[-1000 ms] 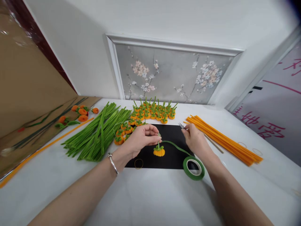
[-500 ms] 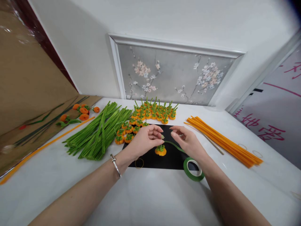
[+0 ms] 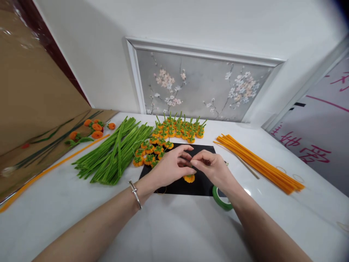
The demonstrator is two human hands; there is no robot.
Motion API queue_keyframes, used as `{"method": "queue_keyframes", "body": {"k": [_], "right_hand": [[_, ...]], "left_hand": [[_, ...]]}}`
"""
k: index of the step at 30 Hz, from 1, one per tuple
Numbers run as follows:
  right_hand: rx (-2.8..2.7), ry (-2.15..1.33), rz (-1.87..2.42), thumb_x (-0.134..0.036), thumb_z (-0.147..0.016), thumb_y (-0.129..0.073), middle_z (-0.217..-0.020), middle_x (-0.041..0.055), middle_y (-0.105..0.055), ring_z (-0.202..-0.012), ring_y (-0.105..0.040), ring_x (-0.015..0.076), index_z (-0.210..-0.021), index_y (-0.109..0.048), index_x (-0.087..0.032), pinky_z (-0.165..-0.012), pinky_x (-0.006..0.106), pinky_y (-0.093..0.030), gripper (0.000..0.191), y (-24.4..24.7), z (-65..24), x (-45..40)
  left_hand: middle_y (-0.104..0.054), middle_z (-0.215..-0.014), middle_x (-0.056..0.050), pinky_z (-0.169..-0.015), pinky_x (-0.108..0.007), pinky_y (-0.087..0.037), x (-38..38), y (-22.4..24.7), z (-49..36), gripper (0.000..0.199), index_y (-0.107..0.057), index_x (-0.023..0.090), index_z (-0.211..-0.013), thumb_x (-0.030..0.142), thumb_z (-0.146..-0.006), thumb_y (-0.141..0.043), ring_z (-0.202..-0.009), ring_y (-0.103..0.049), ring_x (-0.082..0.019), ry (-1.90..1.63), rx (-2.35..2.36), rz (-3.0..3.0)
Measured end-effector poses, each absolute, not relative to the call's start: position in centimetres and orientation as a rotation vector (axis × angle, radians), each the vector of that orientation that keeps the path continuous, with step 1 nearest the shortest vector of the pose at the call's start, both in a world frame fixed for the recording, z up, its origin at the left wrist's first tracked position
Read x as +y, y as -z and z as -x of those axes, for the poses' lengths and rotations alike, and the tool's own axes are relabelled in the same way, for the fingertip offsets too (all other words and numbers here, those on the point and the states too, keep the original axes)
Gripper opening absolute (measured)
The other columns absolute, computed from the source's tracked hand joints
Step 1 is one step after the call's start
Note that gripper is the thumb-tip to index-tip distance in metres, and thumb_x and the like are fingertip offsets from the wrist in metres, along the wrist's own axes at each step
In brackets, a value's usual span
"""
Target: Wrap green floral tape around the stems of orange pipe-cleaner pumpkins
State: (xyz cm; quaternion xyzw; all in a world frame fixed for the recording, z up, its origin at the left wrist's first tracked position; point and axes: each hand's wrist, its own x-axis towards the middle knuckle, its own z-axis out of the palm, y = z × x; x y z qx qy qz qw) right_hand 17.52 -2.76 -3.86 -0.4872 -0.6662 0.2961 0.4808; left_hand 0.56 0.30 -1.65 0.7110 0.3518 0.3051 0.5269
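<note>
My left hand [image 3: 172,163], with a silver bracelet at the wrist, curls its fingers just above an orange flower [image 3: 189,178] over the black mat [image 3: 180,188]. Whatever lies between its fingertips is hidden. Fingertips pinched, my right hand [image 3: 211,165] meets the left one above that flower; the thing in the pinch is too small to make out. A roll of green tape [image 3: 218,200] rests by the mat's right edge, partly behind my right wrist. Several orange flowers with green stems [image 3: 178,131] stand behind the mat and along its left side.
Green fuzzy sticks [image 3: 114,153] are piled on the left of the white table [image 3: 174,225]. Orange sticks [image 3: 259,163] lie on the right. Finished orange blooms [image 3: 96,127] rest at the far left, beside a long orange stick [image 3: 51,170]. A wall stands behind.
My right hand has moved left and closed its fingertips near my left hand. The flower beneath has shifted slightly right and is now more covered. The green strip between the hands no longer shows.
</note>
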Motion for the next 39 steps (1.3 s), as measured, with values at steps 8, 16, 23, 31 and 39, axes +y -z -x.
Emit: {"method": "queue_keyframes", "body": {"k": [8, 16, 23, 31, 39], "right_hand": [[-1.576, -0.757, 1.117, -0.028, -0.078, -0.064, -0.073, 0.0019, -0.061, -0.066, -0.053, 0.0141, -0.069, -0.068, -0.018, -0.06, 0.027, -0.04, 0.013, 3.0, -17.0, -3.3], [-1.502, -1.074, 1.005, -0.03, -0.072, -0.073, -0.071, -0.0001, -0.059, -0.065, -0.053, 0.0126, -0.069, -0.069, -0.018, -0.061, 0.027, -0.043, 0.012, 2.8, -17.7, -3.5], [-1.554, -1.308, 0.859, -0.029, -0.077, -0.071, -0.066, -0.0003, -0.06, -0.064, -0.055, 0.0119, -0.07, -0.071, -0.018, -0.063, 0.026, -0.045, 0.013, 2.5, -18.5, -3.7], [-1.542, -1.017, 0.948, -0.033, -0.074, -0.072, -0.071, 0.0004, -0.058, -0.065, -0.051, 0.0122, -0.067, -0.067, -0.018, -0.06, 0.026, -0.041, 0.018, 2.6, -17.6, -3.6], [-1.574, -1.078, 0.903, -0.036, -0.075, -0.072, -0.075, 0.0013, -0.059, -0.068, -0.053, 0.0133, -0.069, -0.071, -0.02, -0.062, 0.027, -0.044, 0.017, 2.5, -17.8, -3.7]], "left_hand": [[-0.069, -0.073, -0.001, -0.066, -0.026, -0.049, 0.1, 1.2, -0.7, 0.048, -0.055, 0.016, -0.116, 0.022, -0.072, -0.07, -0.069, -0.064, -0.016, -0.737, 0.879, -1.663], [-0.065, -0.066, 0.004, -0.068, -0.024, -0.047, 0.1, 0.5, -0.3, 0.063, -0.047, 0.018, -0.131, 0.015, -0.072, -0.07, -0.065, -0.061, -0.012, -0.614, 0.674, -1.595], [-0.069, -0.075, 0.001, -0.074, -0.027, -0.049, 0.0, 0.3, 0.1, 0.066, -0.041, 0.021, -0.136, 0.015, -0.076, -0.068, -0.075, -0.066, -0.014, -0.491, 0.548, -1.572], [-0.063, -0.078, 0.003, -0.071, -0.026, -0.049, -0.2, 0.3, -0.4, 0.065, -0.052, 0.021, -0.127, 0.013, -0.067, -0.074, -0.07, -0.061, -0.012, -0.617, 0.617, -1.633], [-0.049, -0.057, 0.011, -0.067, -0.025, -0.048, -0.4, 0.6, -0.5, 0.08, -0.047, 0.021, -0.135, 0.013, -0.063, -0.078, -0.057, -0.053, -0.008, -0.625, 0.677, -1.531]]}}
